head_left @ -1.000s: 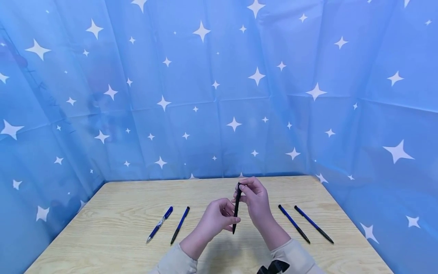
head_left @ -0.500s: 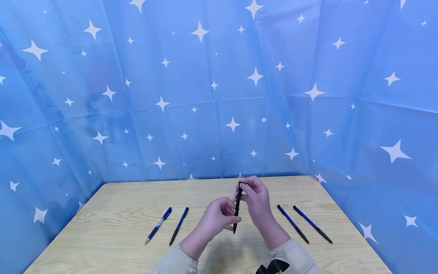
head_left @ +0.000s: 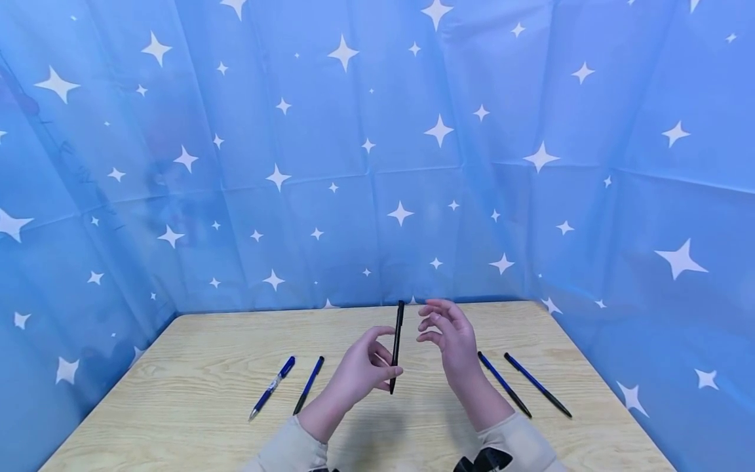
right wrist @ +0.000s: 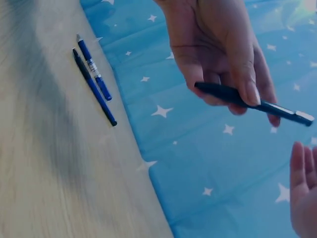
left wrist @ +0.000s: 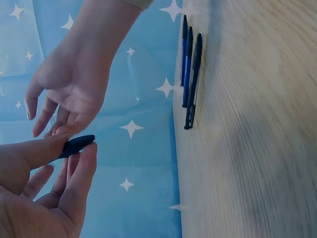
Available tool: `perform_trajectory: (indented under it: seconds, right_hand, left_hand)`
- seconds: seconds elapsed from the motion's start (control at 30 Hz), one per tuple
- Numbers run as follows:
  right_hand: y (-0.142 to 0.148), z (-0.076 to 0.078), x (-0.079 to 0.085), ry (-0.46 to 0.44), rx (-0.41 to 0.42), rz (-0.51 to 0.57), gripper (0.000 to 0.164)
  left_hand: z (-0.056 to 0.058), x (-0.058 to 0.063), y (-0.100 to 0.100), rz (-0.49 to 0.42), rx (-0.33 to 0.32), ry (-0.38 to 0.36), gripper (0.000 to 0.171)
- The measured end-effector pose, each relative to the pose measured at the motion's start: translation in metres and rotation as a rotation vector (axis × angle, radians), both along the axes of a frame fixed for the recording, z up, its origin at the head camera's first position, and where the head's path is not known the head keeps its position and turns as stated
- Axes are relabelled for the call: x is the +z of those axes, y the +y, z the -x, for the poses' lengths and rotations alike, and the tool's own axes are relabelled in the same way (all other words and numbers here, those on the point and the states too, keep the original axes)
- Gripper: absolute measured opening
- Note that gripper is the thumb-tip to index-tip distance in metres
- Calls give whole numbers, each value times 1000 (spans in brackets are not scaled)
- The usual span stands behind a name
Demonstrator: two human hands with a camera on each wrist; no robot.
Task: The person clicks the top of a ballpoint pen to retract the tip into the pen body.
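Note:
My left hand (head_left: 362, 367) pinches a black pen (head_left: 397, 341) between thumb and fingers, close to its tip, and the pen stands nearly upright over the table. In the right wrist view the same pen (right wrist: 287, 113) shows its clip end pointing away from the left hand (right wrist: 233, 54). To the right of the pen, my right hand (head_left: 454, 341) hovers with its fingers loosely bent and holds nothing. In the left wrist view the right hand (left wrist: 74, 89) appears above and behind the pen's dark tip (left wrist: 78, 145).
On the wooden table (head_left: 224, 341), a blue pen with a pale band (head_left: 272, 388) and a blue-and-black pen (head_left: 309, 385) lie left of the hands. Two more blue-and-black pens, one inner (head_left: 504, 385) and one outer (head_left: 538, 385), lie right. A blue star-patterned curtain (head_left: 330, 216) hangs behind.
The right hand has let go of the pen's upper end and drawn off to the right. The left hand has shifted slightly left and up with the pen.

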State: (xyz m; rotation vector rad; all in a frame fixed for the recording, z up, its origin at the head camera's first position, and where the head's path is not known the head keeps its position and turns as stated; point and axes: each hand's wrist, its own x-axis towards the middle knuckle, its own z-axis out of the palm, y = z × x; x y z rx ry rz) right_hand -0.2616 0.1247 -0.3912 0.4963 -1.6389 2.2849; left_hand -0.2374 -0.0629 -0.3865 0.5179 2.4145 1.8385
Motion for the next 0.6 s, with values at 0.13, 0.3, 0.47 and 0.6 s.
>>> perform_trajectory:
  seconds: [0.13, 0.3, 0.47, 0.6]
  right_hand:
    - [6, 0, -1, -25, -10, -60, 20]
    - [15, 0, -2, -83, -19, -105, 19]
    - [22, -3, -6, -137, -1, -179, 17]
    - [25, -7, -13, -141, 53, -283, 18]
  left_hand:
    - [2, 0, -8, -6, 2, 0, 81]
    - [5, -4, -18, 34, -3, -3, 86]
    - [10, -13, -31, 97, 18, -5, 82]
    - [13, -21, -42, 150, 28, 6, 80]
